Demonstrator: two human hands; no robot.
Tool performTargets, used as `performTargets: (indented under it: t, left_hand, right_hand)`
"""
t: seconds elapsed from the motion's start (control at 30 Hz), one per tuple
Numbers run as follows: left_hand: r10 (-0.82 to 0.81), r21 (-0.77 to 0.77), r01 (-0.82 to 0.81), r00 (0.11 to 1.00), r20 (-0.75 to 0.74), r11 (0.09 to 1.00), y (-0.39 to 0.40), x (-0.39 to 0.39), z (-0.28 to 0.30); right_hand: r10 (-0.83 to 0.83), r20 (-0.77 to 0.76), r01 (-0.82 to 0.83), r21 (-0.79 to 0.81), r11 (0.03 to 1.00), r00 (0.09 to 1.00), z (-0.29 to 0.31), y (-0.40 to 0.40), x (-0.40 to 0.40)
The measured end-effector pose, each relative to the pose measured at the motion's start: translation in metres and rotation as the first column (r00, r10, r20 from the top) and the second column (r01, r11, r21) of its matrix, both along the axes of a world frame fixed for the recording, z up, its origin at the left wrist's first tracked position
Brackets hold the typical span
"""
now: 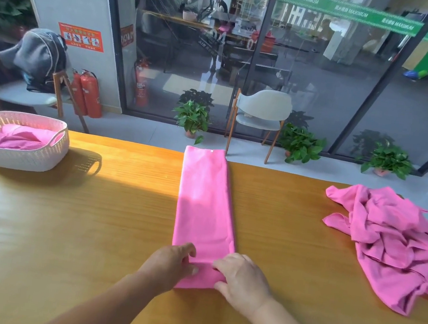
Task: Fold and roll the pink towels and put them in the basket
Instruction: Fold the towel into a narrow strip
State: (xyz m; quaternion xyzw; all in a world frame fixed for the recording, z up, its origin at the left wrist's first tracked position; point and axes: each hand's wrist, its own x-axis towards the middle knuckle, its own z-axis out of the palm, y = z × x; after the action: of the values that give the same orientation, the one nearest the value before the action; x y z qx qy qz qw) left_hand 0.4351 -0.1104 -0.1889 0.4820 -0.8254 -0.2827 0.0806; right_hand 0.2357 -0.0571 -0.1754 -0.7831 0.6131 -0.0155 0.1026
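A pink towel (205, 201), folded into a long narrow strip, lies on the wooden table and runs from its far edge toward me. Its near end is turned over into a small fold. My left hand (171, 263) grips that fold on its left side, fingers curled over the edge. My right hand (242, 281) grips the same fold on the right. A white woven basket (33, 158) stands at the far left of the table with pink towel (12, 135) inside. A crumpled heap of pink towels (397, 246) lies at the right.
The wooden table (90, 227) spreads wide, part in sunlight. Beyond its far edge stand a grey chair (260, 113), potted plants (193, 117) on the floor, fire extinguishers (88, 93) and glass doors. A chair with clothes on it (33, 67) stands at far left.
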Motion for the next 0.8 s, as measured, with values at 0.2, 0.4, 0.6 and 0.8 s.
performTargets:
  t: [0.2,0.4,0.6,0.8]
  left_hand:
    - [-0.04,-0.378,0.113,0.98,0.196,0.919,0.008,-0.008,0.002]
    - [-0.06,-0.366,0.089,0.994,0.092,0.926,0.024,-0.003,-0.01]
    - [-0.018,-0.128,0.032,0.994,0.111,0.991,-0.004,-0.005,0.006]
    - [0.11,0.156,-0.123,0.99,0.088,0.98,-0.028,-0.004,0.009]
  right_hand:
    - [-0.163,0.123,0.128,0.25,0.96,0.979,0.011,-0.029,-0.006]
    - [-0.171,0.206,0.094,0.34,0.936,0.964,0.015,-0.054,-0.012]
    - [-0.094,0.232,0.094,0.013,0.996,0.968,0.008,-0.047,-0.012]
    - [0.048,0.115,-0.055,0.051,0.997,0.992,0.001,-0.041,-0.015]
